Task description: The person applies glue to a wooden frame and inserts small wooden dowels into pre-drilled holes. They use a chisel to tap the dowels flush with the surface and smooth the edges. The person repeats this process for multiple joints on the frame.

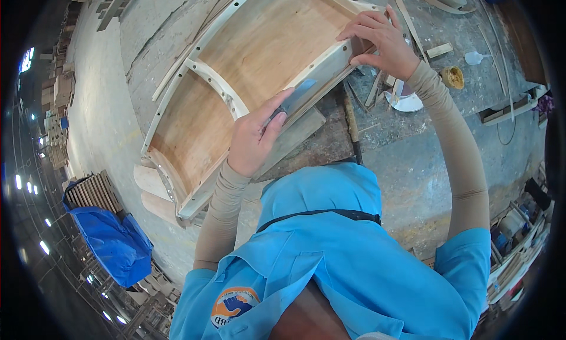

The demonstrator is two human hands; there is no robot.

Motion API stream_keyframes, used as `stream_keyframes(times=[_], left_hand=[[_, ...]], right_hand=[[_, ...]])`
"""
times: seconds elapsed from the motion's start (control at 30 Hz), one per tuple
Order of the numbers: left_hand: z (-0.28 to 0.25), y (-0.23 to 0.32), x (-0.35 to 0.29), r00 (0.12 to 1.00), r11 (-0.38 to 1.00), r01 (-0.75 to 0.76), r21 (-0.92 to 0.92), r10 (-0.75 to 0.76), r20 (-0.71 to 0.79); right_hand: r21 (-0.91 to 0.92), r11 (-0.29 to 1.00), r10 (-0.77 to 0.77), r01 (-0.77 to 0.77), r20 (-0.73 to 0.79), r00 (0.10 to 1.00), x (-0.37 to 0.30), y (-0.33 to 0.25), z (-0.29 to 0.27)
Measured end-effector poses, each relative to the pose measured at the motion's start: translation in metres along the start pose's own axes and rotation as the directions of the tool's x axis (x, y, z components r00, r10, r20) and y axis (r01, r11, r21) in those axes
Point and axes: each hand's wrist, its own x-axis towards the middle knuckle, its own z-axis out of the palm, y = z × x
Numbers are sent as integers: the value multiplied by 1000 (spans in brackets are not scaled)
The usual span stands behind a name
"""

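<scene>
In front of me lies a curved wooden frame with pale rails, dark holes along them and a thin wood panel inside. A crosspiece divides it. My left hand is closed round a putty knife, whose bluish metal blade lies along the outer face of the near rail. Its handle is mostly hidden by my fingers. Farther right, my right hand grips the end of that same rail, fingers over the top edge and thumb on the near side.
Right of the frame are a yellow bowl of paste, a small white bottle, a white curved piece and loose wood strips. A wooden-handled tool lies close to my waist. A blue tarp covers something at the left.
</scene>
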Motion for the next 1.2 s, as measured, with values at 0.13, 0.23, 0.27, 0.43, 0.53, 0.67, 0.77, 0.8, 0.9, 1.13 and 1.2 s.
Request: stream_keyframes(times=[0.13,0.23,0.27,0.43,0.53,0.67,0.77,0.8,0.9,1.13,1.2], left_hand=[[1,5,8,998,999,50,-3,-50,22],[2,3,10,999,999,42,22,-42,14],[4,3,11,1000,999,22,33,-22,1],[7,11,19,997,998,47,44,-50,53],[11,16,23,997,999,35,36,-38,71],[18,21,27,996,999,15,41,-18,83],[16,24,28,996,993,33,115,-42,79],[15,25,29,996,994,43,101,-51,74],[12,21,31,997,996,44,73,-48,65],[12,14,39,999,997,-32,65,29,35],[11,12,41,998,997,-50,63,48,29]], right_hand=[[13,999,41,-41,13,999,2,-1,1],[39,999,15,-14,-20,1000,4,0,5],[50,999,13,-11,-34,999,4,0,5],[94,995,-4,16,-119,993,1,4,12],[120,991,77,-66,-89,993,7,-3,10],[137,990,59,-37,-166,984,6,-5,8],[159,987,32,35,-404,914,0,1,13],[187,982,74,14,-455,887,-6,1,8],[191,981,110,-25,-450,886,-27,-15,3],[105,993,-16,46,-275,961,-25,-20,2],[87,994,-41,62,-231,972,-21,-21,0]])
